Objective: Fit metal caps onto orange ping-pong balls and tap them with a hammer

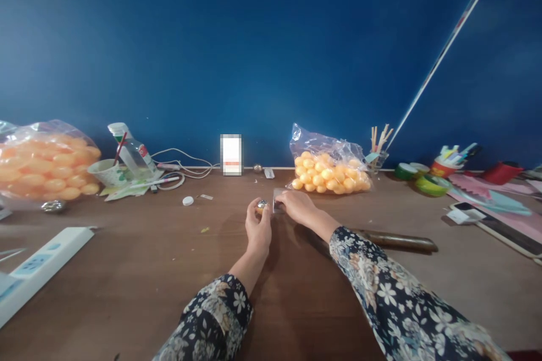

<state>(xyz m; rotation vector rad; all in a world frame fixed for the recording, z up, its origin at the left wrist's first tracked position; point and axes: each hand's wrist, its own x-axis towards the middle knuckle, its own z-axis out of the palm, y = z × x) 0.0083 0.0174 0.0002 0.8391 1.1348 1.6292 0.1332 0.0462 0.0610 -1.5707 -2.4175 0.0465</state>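
Head view, labels: can't read any writing (the white screen (231,155) at 11 o'clock from the hands is pixelated); the clear plastic bottle (134,152) near 10 has a red-and-white label, too small to make out.
Left hand (258,230): thumb and fingers curved round, pinching a shiny silver ball (262,203) with a yellowish underside.
Right hand (298,207): just to its 2 o'clock, fingers curled in, pinching a small clear piece (276,201), flat-looking, right beside the ball.
Bags: crinkly see-through plastic, one at 1–2 o'clock (332,175), one near 9 (51,164), both stuffed with smooth orange balls.
Brown rod (400,241): glossy and rounded, between 3 and 4.
Power strip (42,271): white, long and boxy, 8–9 o'clock.
Tabletop (169,299): brown, wood-look.
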